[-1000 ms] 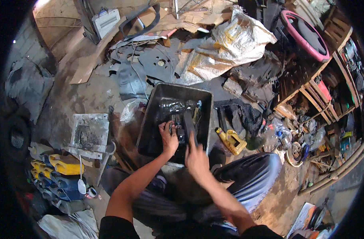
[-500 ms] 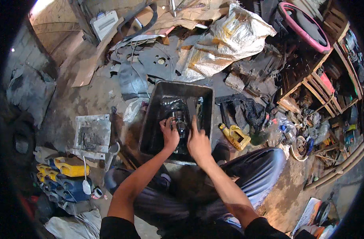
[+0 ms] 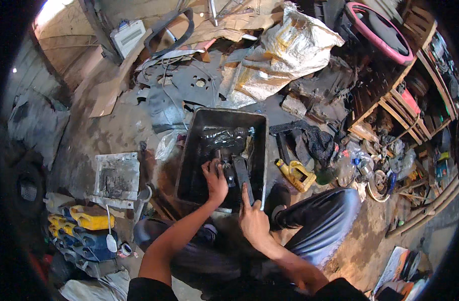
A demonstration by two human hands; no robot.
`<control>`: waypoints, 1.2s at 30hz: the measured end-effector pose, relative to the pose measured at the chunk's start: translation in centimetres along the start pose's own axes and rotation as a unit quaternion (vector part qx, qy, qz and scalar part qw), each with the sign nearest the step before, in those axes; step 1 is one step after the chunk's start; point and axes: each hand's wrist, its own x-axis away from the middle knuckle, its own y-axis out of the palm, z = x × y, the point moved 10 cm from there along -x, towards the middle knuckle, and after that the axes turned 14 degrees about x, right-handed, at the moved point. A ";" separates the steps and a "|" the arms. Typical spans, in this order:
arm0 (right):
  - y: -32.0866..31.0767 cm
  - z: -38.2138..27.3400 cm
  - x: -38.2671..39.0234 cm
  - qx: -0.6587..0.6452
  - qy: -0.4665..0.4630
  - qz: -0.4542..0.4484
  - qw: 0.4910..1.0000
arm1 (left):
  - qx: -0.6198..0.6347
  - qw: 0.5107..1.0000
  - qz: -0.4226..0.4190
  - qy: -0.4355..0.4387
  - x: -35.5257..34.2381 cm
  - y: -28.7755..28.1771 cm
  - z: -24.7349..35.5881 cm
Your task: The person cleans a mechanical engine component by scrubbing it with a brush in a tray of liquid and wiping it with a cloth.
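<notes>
Gripping greasy dark metal parts [image 3: 233, 163] inside the black plastic tub [image 3: 189, 165], left hand [image 3: 215, 181] and right hand [image 3: 253, 220] are mid-wash; parts remain oily.

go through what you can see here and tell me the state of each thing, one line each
Black tub: upright on the floor, open, dark wet inside.
Metal part: lying in the tub, oily.
Left hand: inside the tub, fingers curled on the metal part.
Right hand: at the tub's near rim, gripping a dark flat bar.
Yellow jug: lying tilted beside the tub.
White sack: crumpled, slumped.
</notes>
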 end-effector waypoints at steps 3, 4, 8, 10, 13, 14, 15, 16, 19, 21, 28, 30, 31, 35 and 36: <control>-0.7 0.8 -5.9 -0.021 0.028 0.106 0.994 | 0.003 1.000 -0.007 0.019 0.9 0.5 1.0; -0.5 1.2 -7.3 -0.044 0.034 0.123 0.991 | 0.000 1.000 -0.005 0.029 0.8 0.4 1.2; -0.5 2.1 -5.0 -0.066 0.043 0.072 0.994 | -0.024 0.999 -0.026 0.000 -1.5 0.3 -1.2; 0.2 2.3 -0.3 -0.023 0.054 -0.016 0.998 | -0.017 1.000 -0.015 -0.009 -1.5 0.6 -0.6; 0.0 3.3 -3.4 -0.021 0.070 -0.001 0.997 | -0.021 0.999 -0.026 0.004 -0.4 2.1 0.3; 0.0 2.7 -5.7 -0.030 0.055 0.025 0.998 | -0.058 0.997 -0.019 0.051 -1.1 1.5 -0.5; -0.1 1.3 -6.7 -0.036 0.025 0.053 0.998 | -0.105 0.990 -0.007 0.096 -2.0 0.2 -2.8; 0.0 1.5 -5.8 -0.057 0.027 0.034 0.997 | -0.138 0.981 -0.012 0.136 -1.9 0.5 -2.3; -0.3 2.7 -1.8 -0.121 0.033 -0.003 0.992 | -0.052 0.999 -0.012 -0.002 -2.3 1.0 -2.8; -0.4 4.0 -2.6 -0.193 0.030 0.070 0.978 | -0.010 0.999 -0.006 -0.048 -2.0 1.7 -1.8; -1.5 0.5 -3.1 -0.135 0.051 0.016 0.989 | -0.041 0.999 -0.017 0.005 -0.9 0.4 -1.1; 0.2 0.6 -0.7 -0.066 0.056 -0.009 0.996 | -0.027 1.000 -0.007 0.003 0.2 0.4 0.2; 0.2 0.8 -2.0 -0.067 0.056 0.035 0.996 | -0.033 0.999 -0.013 0.013 1.1 0.9 0.9; -0.4 0.1 -5.6 -0.093 0.022 0.093 0.991 | -0.029 0.999 -0.035 0.005 0.4 0.8 -0.2; 0.1 0.1 -4.6 -0.090 0.024 0.069 0.993 | -0.020 0.999 -0.046 -0.020 -0.5 0.8 -0.3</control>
